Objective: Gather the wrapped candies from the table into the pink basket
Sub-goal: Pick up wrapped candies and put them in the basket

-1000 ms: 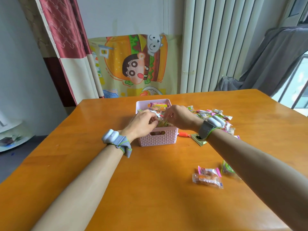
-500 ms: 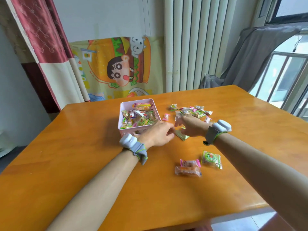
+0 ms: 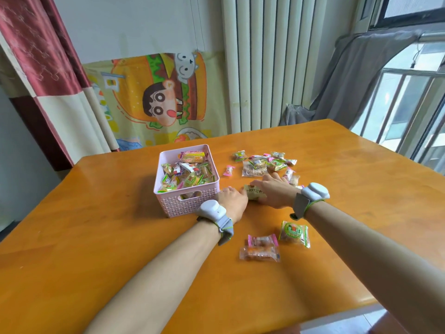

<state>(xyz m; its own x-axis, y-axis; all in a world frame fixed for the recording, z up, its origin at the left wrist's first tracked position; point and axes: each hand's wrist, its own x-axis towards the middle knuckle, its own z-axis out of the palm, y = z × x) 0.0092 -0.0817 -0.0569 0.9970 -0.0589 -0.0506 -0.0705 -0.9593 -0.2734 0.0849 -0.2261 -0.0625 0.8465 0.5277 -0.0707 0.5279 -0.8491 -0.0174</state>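
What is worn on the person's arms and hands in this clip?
Both forearms are bare, with no sleeves or gloves. Each wrist carries a rounded white plastic device on a grey fabric strap edged with a thin green cord: one behind the left hand, one behind the right hand. No rings or markings show.

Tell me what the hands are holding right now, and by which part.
A pale wrapped candy lies on the table between the left hand and right hand, touched at its two ends; whether either hand actually grips it cannot be told.
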